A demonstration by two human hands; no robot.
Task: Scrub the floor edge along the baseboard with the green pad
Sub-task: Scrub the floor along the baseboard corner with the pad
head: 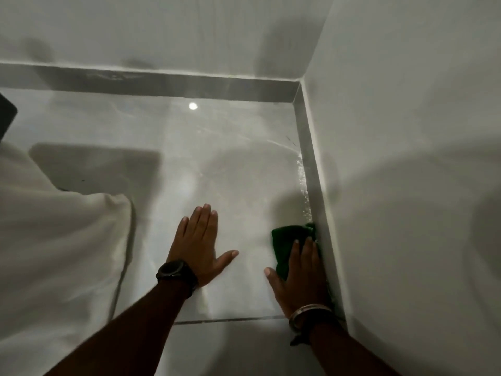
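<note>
Dark object (7, 115): far left edge, mostly cropped, identity unclear.

Cloth (54, 240): white fabric, draped over the floor left of the left hand; casts a grey shadow on the tile beyond it.

Floor (168, 164): glossy pale tile, one grout line running across below both wrists. A round light reflection (193, 106) sits near the far baseboard.

Left hand (199, 248): flat on the floor, palm down, fingers straight and together, thumb spread toward the pad. Grip fully open, holding nothing. Well apart from the pad.

Watch (176, 275): black, on the left wrist.

Pad (284, 240): green, lying on the floor at its right edge, its right side pressed against the baseboard. Front part shows beyond the fingertips; rear part is covered by the right hand.

Right hand (301, 275): palm down on the pad, fingers laid over its top, thumb out on the tile to the pad's left. Grip is a flat press, not a closed fist; the pad is held under fingers and palm.

Bangle (306, 314): metal, on the right wrist.

Baseboard (307, 158): grey strip along the right wall, meeting a second strip under the far wall at the corner. Wet specks or suds glisten along the floor seam beyond the pad.

Wall (406, 131): plain white, right of the pad.
</note>
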